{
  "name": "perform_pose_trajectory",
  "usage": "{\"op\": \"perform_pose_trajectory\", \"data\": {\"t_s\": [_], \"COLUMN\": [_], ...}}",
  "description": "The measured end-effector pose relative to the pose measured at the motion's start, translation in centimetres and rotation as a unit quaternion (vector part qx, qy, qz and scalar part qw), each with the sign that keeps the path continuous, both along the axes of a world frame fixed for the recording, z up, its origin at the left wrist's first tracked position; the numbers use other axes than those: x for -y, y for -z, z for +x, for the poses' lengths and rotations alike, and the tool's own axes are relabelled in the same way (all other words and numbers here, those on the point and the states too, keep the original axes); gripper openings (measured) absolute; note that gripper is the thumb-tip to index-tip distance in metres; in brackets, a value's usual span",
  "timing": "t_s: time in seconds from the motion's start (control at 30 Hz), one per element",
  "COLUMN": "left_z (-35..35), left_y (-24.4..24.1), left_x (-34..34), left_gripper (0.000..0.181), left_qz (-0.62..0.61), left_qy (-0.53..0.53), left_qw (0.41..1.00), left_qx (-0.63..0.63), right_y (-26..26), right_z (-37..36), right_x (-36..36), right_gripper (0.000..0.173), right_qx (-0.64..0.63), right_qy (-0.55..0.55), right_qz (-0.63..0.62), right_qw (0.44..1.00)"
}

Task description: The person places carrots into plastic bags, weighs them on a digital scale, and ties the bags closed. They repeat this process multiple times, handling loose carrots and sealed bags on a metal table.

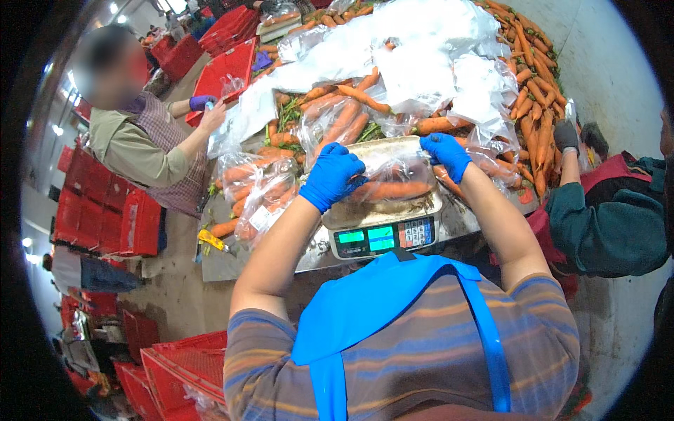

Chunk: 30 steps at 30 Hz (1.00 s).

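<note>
A clear plastic bag of carrots (392, 189) lies on the pan of a digital weighing scale (376, 217). My left hand (334, 176), in a blue glove, is curled at the bag's left end; whether it grips the film is hidden by the fingers. At the far right corner of the pan, my right hand (447, 153), gloved in blue too, pinches the film of the bag. The scale's lit display (380, 238) and keypad (416, 232) face me.
Bagged carrots (263, 194) and a yellow-handled cutter (212, 240) lie left of the scale. White plastic bags (416, 68) cover a carrot heap (539, 105). Co-workers stand left (147, 142) and right (605, 221). Red crates (184, 363) are behind at left.
</note>
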State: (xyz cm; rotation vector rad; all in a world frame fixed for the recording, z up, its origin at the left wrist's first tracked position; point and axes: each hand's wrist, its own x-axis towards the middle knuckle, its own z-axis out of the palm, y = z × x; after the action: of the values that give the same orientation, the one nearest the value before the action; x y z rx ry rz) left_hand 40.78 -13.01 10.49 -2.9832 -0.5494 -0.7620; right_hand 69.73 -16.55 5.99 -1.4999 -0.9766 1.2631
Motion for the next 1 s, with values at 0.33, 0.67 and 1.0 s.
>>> {"op": "perform_pose_trajectory", "data": {"t_s": [0.33, 0.67, 1.0], "left_z": [-1.3, 5.0, 6.1], "left_y": [4.9, 0.8, 0.2], "left_x": [-0.7, 1.2, 3.3], "left_gripper": [0.012, 0.038, 0.024], "left_qz": [-0.484, -0.575, -0.371], "left_qy": [-0.037, 0.112, -0.062], "left_qw": [0.858, 0.751, 0.898], "left_qx": [0.168, 0.305, 0.228], "right_y": [3.1, -6.0, -6.8], "right_z": [0.4, -2.3, -3.2], "right_x": [0.0, 2.6, 2.8], "right_gripper": [0.026, 0.029, 0.021], "right_qx": [-0.058, 0.034, -0.271], "right_qy": [-0.003, -0.069, -0.059], "right_qz": [0.042, 0.097, 0.124], "right_qw": [0.997, 0.992, 0.953]}}
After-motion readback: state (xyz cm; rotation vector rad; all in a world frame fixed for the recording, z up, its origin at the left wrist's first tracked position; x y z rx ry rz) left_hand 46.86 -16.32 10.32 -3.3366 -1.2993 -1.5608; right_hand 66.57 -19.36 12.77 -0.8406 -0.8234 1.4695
